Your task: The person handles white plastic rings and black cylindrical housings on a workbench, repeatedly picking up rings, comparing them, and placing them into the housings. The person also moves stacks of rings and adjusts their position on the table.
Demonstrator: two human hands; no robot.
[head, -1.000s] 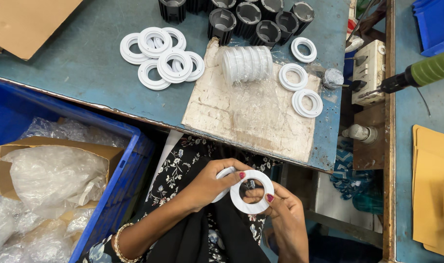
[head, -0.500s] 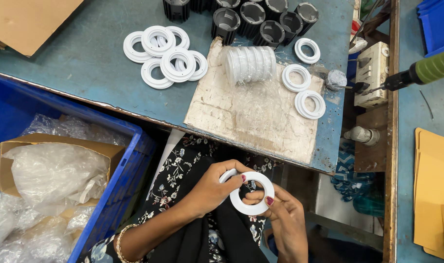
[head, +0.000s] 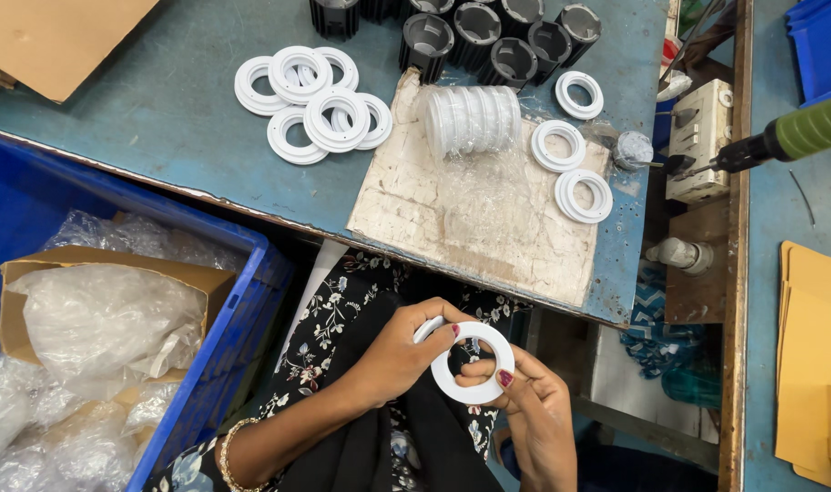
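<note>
A flat white plastic ring (head: pixel 452 381) is held over my lap, below the table's front edge. My left hand (head: pixel 399 351) grips its left rim with fingers curled over the top. My right hand (head: pixel 534 421) holds the lower right rim, thumb pressed on the ring's face. On the table a pile of several white rings (head: pixel 310 100) lies at the back left. A wrapped stack of rings (head: pixel 473 118) lies on its side on a worn white board (head: pixel 452 228). Three single rings (head: pixel 583 195) lie to the board's right.
Several black ribbed cylinders (head: pixel 488 36) stand at the table's far edge. A blue crate (head: pixel 242 301) at my left holds a cardboard box with plastic bags (head: pixel 106 319). A green-handled power screwdriver (head: pixel 780 138) lies at the right, beside a white socket box (head: pixel 702 137). Cardboard sheets (head: pixel 811 364) lie far right.
Both hands stay on the white ring over my lap, turning it only slightly. The view has shifted a little; nothing on the table has moved.
</note>
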